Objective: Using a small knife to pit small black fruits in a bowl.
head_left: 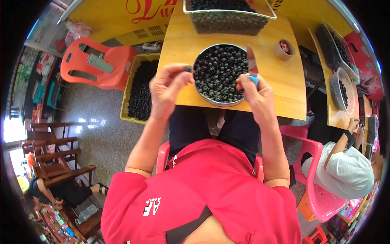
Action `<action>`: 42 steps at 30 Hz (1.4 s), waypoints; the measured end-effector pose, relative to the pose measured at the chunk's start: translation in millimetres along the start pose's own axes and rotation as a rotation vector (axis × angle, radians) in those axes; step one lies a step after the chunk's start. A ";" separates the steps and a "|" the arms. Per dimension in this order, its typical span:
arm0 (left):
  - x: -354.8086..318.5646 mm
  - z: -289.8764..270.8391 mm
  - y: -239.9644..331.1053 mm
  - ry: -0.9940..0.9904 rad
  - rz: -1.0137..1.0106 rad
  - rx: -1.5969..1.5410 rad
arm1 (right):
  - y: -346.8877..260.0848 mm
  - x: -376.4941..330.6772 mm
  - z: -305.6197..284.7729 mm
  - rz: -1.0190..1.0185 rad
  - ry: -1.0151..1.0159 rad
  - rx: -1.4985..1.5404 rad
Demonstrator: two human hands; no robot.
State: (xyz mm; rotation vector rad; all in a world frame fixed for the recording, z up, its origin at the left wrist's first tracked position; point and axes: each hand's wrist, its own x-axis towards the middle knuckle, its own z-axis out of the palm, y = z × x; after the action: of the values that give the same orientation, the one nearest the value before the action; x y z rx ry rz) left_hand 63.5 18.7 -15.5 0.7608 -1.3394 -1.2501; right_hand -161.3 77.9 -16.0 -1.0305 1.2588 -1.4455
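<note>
A round bowl (219,103) filled with dark round fruits (219,71) is set at the near edge of a wooden table (282,89), directly before a seated person in a red shirt (195,191). At the bowl's left side, a single dark fruit (187,68) is pinched between the thumb and forefinger of the left hand (165,89), held up just beside the rim. A knife (251,61) is gripped in the right hand (261,95), its blade pointed away from the body near the bowl's right rim; blue is seen at the grip. Whether anything else is held in the right fingers cannot be told.

Farther back on the table, a clear rectangular tray (229,23) is heaped with more dark fruits, and a small cup (285,56) with something red inside is placed to the right. On the floor at left, a yellow crate (132,120) is filled with dark pieces beside an orange chair (118,67), on which a grey-green bottle (100,64) is laid. At right, a pink chair (323,203) is occupied by a co-worker in a white top (345,171).
</note>
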 end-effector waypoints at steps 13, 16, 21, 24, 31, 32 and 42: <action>-25.2 -188.6 -89.9 0.375 0.105 1.266 | 10.9 5.2 -15.7 -0.097 0.080 -0.523; 1.2 -126.5 -51.2 0.268 0.161 0.970 | 12.8 5.3 -18.1 -0.109 0.091 -0.529; 27.2 -11.3 12.4 -0.411 0.141 0.739 | 9.9 5.1 -19.9 -0.087 0.081 -0.555; 36.8 17.3 -18.9 -0.582 0.278 0.842 | 6.8 5.6 -16.2 -0.102 0.062 -0.559; 48.5 38.3 -35.9 -0.809 0.253 1.130 | 5.9 1.5 -20.2 -0.084 0.050 -0.466; 49.5 37.2 -34.9 -0.762 0.153 0.920 | 5.7 0.3 -20.3 -0.084 0.043 -0.412; 28.3 42.3 -6.0 -0.440 -0.282 -0.097 | -14.7 -2.6 4.9 0.022 -0.057 0.011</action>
State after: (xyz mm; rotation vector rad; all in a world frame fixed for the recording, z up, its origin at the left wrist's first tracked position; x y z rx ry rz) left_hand 16.2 1.0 -6.7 0.6426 -1.5413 -1.7697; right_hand -157.7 80.0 -0.9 -1.0400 1.2173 -1.3952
